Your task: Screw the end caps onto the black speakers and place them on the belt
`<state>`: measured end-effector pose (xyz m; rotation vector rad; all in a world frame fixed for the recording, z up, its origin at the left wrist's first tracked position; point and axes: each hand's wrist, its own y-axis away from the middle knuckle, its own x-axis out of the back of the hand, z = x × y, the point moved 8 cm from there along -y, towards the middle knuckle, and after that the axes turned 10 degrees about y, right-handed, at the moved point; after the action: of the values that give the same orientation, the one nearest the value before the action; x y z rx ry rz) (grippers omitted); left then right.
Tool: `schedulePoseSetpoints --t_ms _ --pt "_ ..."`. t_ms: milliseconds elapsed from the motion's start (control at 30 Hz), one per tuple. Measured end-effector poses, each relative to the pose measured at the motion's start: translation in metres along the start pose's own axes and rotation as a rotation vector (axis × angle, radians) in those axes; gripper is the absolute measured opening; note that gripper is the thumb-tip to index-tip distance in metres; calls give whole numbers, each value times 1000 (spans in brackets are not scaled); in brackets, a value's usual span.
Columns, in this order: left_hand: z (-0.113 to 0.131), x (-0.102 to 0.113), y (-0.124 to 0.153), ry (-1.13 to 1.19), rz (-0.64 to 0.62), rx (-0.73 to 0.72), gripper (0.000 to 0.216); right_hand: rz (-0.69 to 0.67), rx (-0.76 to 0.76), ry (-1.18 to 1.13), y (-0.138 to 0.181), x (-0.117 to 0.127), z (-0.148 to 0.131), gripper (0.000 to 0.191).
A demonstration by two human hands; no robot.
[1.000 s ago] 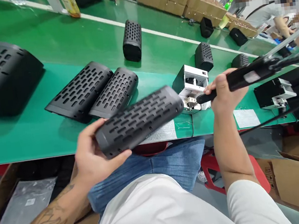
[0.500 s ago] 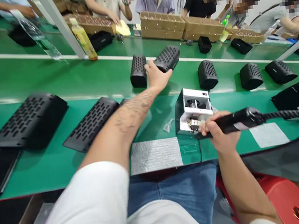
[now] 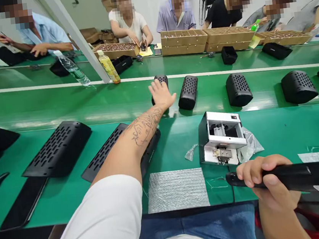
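Note:
My left hand (image 3: 162,95) reaches out over the green belt with its fingers spread. It lies over a black perforated housing (image 3: 160,80), covering much of it; whether the palm touches it I cannot tell. A second black perforated housing (image 3: 188,92) stands just to the right, apart from the hand. My right hand (image 3: 265,178) is wrapped round a black electric screwdriver (image 3: 301,175), held level with its tip pointing left. Behind that tip sits a small white and black machine (image 3: 221,137) with an open frame and a metal part low at its front.
Silvery foam sheet (image 3: 177,189) lies at the front edge. Black perforated covers (image 3: 57,150) rest to the left, one partly behind my forearm. More housings (image 3: 239,89) stand on the belt at right. Across it, people sit behind cardboard boxes (image 3: 183,42); bottles (image 3: 109,66) stand by a post.
My left hand has come off the right-hand housing, which now stands on the belt, and is over the left one. My right hand has moved right and nearer with the screwdriver, away from the machine.

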<state>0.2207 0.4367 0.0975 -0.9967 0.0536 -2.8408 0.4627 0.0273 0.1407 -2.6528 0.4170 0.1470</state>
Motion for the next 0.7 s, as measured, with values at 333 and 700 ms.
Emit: schedulePoseSetpoints --t_ms 333,700 --pt "6 113 40 146 -151 85 73 -111 101 -40 9 -27 -40 14" --pt "-70 229 334 -48 -458 -846 132 -495 141 -92 50 -44 -100 15"
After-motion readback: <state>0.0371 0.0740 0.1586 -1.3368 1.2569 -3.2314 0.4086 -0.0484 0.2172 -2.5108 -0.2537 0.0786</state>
